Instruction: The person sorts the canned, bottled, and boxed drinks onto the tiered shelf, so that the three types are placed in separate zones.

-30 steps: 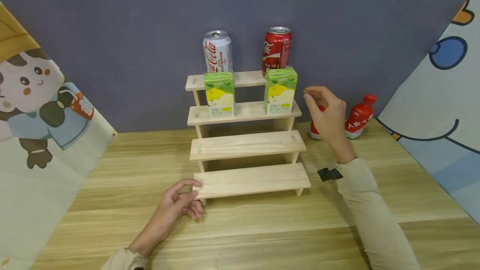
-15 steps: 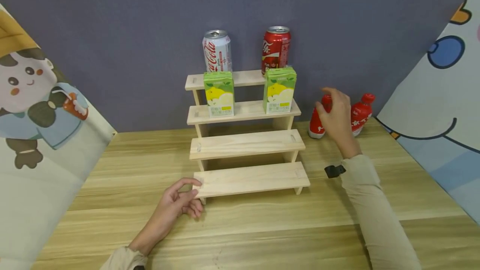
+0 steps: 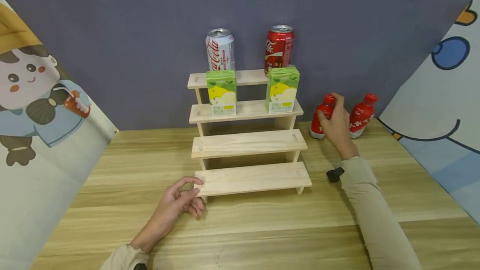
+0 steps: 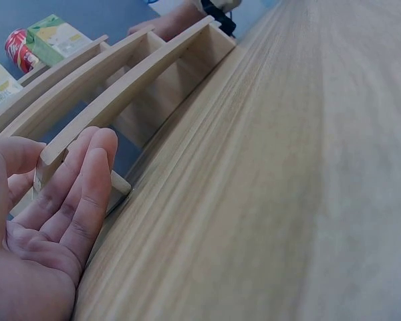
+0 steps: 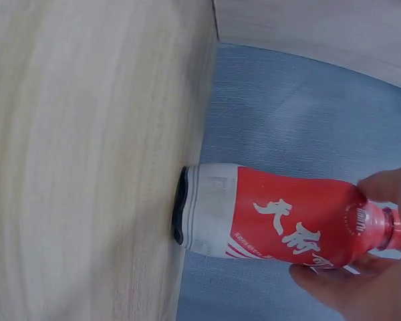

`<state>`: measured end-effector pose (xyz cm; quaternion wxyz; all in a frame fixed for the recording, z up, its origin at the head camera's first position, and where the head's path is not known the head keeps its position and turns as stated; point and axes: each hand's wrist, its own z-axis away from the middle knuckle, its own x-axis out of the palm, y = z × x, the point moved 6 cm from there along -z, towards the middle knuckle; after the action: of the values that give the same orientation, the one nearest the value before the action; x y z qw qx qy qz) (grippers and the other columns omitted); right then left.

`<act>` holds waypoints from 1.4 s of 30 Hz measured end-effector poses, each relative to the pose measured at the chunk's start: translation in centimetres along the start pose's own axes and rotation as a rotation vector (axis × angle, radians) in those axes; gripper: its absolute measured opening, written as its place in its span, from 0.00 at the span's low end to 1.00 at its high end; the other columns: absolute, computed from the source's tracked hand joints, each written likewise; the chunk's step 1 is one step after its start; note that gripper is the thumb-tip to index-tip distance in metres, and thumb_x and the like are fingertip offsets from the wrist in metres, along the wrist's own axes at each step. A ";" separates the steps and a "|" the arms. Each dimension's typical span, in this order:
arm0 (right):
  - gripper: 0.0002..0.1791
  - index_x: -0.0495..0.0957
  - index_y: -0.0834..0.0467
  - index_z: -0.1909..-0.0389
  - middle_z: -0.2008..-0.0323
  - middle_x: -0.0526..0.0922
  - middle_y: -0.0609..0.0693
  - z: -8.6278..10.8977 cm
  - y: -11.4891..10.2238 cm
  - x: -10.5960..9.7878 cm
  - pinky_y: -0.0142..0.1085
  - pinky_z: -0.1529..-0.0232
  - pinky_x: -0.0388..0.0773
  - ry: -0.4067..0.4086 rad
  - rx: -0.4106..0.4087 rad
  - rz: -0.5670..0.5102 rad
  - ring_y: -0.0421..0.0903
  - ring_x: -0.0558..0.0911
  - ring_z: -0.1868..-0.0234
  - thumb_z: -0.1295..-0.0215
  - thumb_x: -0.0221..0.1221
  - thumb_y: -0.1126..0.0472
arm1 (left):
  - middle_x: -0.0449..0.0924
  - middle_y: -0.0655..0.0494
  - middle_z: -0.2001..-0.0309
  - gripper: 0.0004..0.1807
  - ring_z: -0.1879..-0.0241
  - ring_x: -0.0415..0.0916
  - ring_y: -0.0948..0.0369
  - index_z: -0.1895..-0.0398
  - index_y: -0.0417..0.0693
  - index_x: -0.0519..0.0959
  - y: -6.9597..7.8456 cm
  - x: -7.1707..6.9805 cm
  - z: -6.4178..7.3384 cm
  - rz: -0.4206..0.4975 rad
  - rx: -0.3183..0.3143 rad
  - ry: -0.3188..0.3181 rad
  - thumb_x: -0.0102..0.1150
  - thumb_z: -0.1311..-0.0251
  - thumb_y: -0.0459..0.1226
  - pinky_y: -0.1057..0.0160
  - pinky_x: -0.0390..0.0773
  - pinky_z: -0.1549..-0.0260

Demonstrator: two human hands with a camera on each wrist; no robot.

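Toward the back right, my right hand point(image 3: 337, 126) is curled round the upper part of a red plastic drink bottle point(image 5: 297, 217). That bottle stands upright on the table, its white base down. A second red bottle point(image 3: 363, 116) stands just right of the hand. My left hand point(image 3: 174, 203) pinches the left end of the lowest step of a wooden tiered shelf point(image 3: 253, 179). In the left wrist view its fingers point(image 4: 80, 194) reach beneath that step.
A white cola can point(image 3: 220, 51) and a red cola can point(image 3: 279, 49) stand on the top step. Below, two green juice boxes, one left point(image 3: 222, 93) and one right point(image 3: 283, 90), stand on the second step. A dark wall point(image 3: 150, 53) rises behind.
My right hand has moved rightward from beside the right juice box to the left red bottle, and its fingers have come round the bottle's upper part. The left hand stays at the shelf.
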<state>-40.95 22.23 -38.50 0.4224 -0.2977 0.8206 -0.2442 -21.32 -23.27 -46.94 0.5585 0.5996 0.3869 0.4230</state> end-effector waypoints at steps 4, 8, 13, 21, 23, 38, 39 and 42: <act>0.47 0.51 0.57 0.26 0.40 0.73 0.71 0.1 0.5 0.5 0.65 0.43 0.73 -0.024 -0.019 0.028 0.71 0.75 0.42 0.41 0.68 0.66 | 0.86 0.46 0.72 0.18 0.74 0.84 0.54 0.39 0.33 0.66 0.2 -0.1 0.0 -0.004 0.004 -0.004 0.49 0.24 0.36 0.55 0.86 0.74; 0.51 0.49 0.55 0.26 0.39 0.71 0.72 0.1 0.8 0.8 0.65 0.42 0.72 -0.016 -0.047 0.039 0.71 0.73 0.40 0.45 0.71 0.69 | 0.85 0.46 0.72 0.18 0.74 0.84 0.54 0.39 0.33 0.67 0.2 -0.1 0.0 -0.007 0.004 0.001 0.49 0.24 0.36 0.55 0.86 0.74; 0.51 0.51 0.56 0.27 0.40 0.72 0.73 0.1 0.8 0.6 0.67 0.42 0.71 0.008 -0.065 0.050 0.72 0.73 0.41 0.46 0.72 0.69 | 0.85 0.46 0.72 0.18 0.74 0.84 0.54 0.39 0.33 0.67 0.2 -0.1 -0.1 -0.008 0.001 0.003 0.49 0.24 0.36 0.55 0.86 0.74; 0.50 0.52 0.57 0.27 0.40 0.72 0.73 0.1 0.8 0.5 0.66 0.41 0.71 0.008 -0.075 0.051 0.72 0.73 0.41 0.46 0.73 0.69 | 0.85 0.45 0.71 0.18 0.73 0.84 0.54 0.39 0.33 0.67 0.1 0.0 -0.1 -0.016 0.003 -0.001 0.49 0.24 0.37 0.54 0.86 0.74; 0.50 0.52 0.58 0.28 0.41 0.73 0.73 0.1 0.7 0.4 0.66 0.41 0.71 0.011 -0.080 0.050 0.72 0.74 0.42 0.47 0.73 0.69 | 0.85 0.45 0.71 0.18 0.73 0.84 0.54 0.39 0.33 0.67 0.1 0.0 -0.1 -0.014 0.002 -0.002 0.49 0.24 0.37 0.53 0.86 0.74; 0.50 0.53 0.58 0.28 0.41 0.73 0.72 0.0 0.8 0.2 0.68 0.45 0.73 -0.007 -0.085 0.045 0.73 0.75 0.44 0.47 0.73 0.68 | 0.85 0.45 0.71 0.19 0.73 0.84 0.54 0.39 0.33 0.67 0.1 0.1 0.0 -0.005 -0.001 0.003 0.50 0.25 0.37 0.54 0.86 0.74; 0.50 0.53 0.58 0.28 0.41 0.73 0.73 0.0 0.7 0.1 0.68 0.45 0.73 -0.010 -0.085 0.043 0.73 0.75 0.44 0.47 0.73 0.68 | 0.85 0.45 0.71 0.19 0.74 0.84 0.54 0.39 0.33 0.67 0.1 0.1 0.0 -0.005 -0.001 0.003 0.50 0.25 0.37 0.54 0.86 0.74; 0.49 0.54 0.59 0.29 0.42 0.74 0.73 0.0 0.6 0.1 0.68 0.45 0.73 -0.019 -0.085 0.042 0.74 0.76 0.45 0.47 0.74 0.68 | 0.85 0.45 0.71 0.19 0.74 0.84 0.54 0.39 0.33 0.67 0.1 0.1 0.1 -0.005 -0.002 0.003 0.49 0.25 0.37 0.54 0.86 0.74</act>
<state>-41.13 22.56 -38.97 0.4219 -0.3004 0.8323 -0.1973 -21.17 -23.17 -46.86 0.5596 0.5974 0.3887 0.4230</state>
